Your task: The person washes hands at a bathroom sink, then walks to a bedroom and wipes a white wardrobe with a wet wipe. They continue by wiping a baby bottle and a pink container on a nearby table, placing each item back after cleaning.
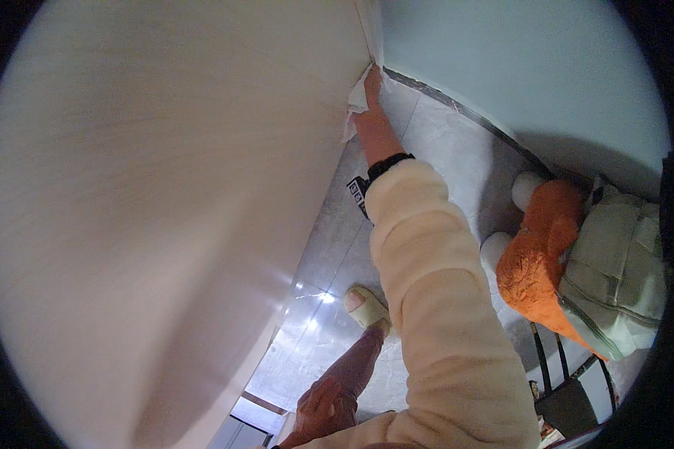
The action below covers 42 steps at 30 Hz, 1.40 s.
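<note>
The right hand point(374, 93) is at the far end of an outstretched arm in a cream fleece sleeve point(445, 292), its fingers closed on a thin white cloth point(359, 96). The cloth lies mainly along the left side of the hand, between it and the large cream panel point(157, 172), with a loose end hanging below the fingers near the panel's bottom edge. Hand and cloth are low in the corner, just beside where the panel meets the pale blue wall point(524, 71) and its dark skirting point(468, 111). A black wristband point(389, 164) circles the right wrist. At the lower edge, the left hand point(328, 402) is in shadow and appears to rest on the bent leg; I cannot tell how its fingers are set. A foot in a cream slipper point(365, 307) stands on the grey tiled floor point(438, 138). An orange fabric item point(535, 266) sits well apart, at right.
</note>
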### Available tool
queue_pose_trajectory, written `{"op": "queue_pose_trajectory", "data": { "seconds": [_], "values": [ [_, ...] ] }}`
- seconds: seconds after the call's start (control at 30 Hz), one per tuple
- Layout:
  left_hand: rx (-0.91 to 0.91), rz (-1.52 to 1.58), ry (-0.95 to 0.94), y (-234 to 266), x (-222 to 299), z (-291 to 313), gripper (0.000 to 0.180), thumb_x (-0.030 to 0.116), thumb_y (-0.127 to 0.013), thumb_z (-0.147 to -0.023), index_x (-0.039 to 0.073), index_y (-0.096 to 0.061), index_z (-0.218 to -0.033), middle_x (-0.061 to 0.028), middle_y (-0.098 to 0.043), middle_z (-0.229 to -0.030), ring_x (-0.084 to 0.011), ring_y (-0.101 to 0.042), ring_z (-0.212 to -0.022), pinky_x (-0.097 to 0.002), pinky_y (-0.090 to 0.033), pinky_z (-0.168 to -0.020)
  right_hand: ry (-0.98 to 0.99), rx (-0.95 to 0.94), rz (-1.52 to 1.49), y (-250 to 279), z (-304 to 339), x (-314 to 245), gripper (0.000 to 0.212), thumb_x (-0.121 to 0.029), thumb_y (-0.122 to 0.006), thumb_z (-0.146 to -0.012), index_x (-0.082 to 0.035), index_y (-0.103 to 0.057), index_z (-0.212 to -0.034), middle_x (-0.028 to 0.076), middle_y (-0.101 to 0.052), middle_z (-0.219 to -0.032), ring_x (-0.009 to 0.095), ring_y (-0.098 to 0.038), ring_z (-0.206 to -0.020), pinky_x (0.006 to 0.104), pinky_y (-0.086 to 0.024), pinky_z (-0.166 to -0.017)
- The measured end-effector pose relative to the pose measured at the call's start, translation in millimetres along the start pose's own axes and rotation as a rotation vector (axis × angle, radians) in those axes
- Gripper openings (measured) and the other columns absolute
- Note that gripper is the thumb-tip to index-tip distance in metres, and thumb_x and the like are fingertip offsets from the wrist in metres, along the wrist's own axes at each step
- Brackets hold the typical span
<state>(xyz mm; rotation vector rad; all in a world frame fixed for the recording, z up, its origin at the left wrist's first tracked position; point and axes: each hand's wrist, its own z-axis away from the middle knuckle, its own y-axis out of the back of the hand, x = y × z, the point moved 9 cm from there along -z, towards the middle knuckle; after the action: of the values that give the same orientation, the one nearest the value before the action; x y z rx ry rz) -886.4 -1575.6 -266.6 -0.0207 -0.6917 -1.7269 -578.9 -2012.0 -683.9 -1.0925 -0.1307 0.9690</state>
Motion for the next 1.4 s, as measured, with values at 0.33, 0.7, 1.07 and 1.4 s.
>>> {"op": "queue_pose_trajectory", "data": {
  "seconds": [0.33, 0.7, 1.07, 1.4],
  "values": [
    [0.040, 0.072, 0.006, -1, 0, -3, 0.024, 0.015, -0.064, -0.080, 0.007, -0.063, -0.102, -0.0151, -0.064, -0.106, -0.0316, -0.065, -0.096, -0.0423, -0.052, -0.086, 0.049, 0.146, 0.502, 10, 191, 47, 0.049, -0.043, -0.041, -0.099, -0.007, -0.045, -0.132, 0.010, -0.052, -0.123, 0.022, -0.053, -0.110, 0.0422, -0.045, -0.089],
    [0.056, 0.035, -0.070, -21, -9, 19, 0.018, 0.013, -0.065, -0.080, 0.005, -0.064, -0.097, -0.0142, -0.067, -0.096, -0.0318, -0.065, -0.093, -0.0432, -0.052, -0.084, -0.151, 0.411, 0.279, -22, 379, 84, 0.057, -0.026, -0.040, -0.100, 0.001, -0.021, -0.145, 0.016, -0.021, -0.150, 0.024, -0.023, -0.138, 0.0388, -0.020, -0.112],
    [-0.240, -0.163, -0.017, -60, -19, 45, 0.023, 0.020, -0.061, -0.082, 0.005, -0.064, -0.099, -0.0120, -0.067, -0.098, -0.0318, -0.065, -0.092, -0.0421, -0.052, -0.080, 0.863, -0.609, 1.063, -331, 507, -58, 0.078, -0.059, -0.060, -0.072, -0.017, -0.043, -0.136, 0.014, -0.029, -0.152, 0.042, -0.018, -0.142, 0.0683, -0.010, -0.107],
    [-0.134, -0.067, 0.005, -60, -28, 37, 0.047, 0.029, -0.066, -0.077, 0.004, -0.058, -0.115, -0.0179, -0.061, -0.115, -0.0376, -0.056, -0.110, -0.0429, -0.048, -0.092, 0.316, 0.095, 0.891, -45, 362, 50, 0.087, -0.053, -0.058, -0.076, -0.011, -0.027, -0.145, 0.014, -0.024, -0.153, 0.033, -0.019, -0.142, 0.0517, -0.010, -0.113]
  ]
}}
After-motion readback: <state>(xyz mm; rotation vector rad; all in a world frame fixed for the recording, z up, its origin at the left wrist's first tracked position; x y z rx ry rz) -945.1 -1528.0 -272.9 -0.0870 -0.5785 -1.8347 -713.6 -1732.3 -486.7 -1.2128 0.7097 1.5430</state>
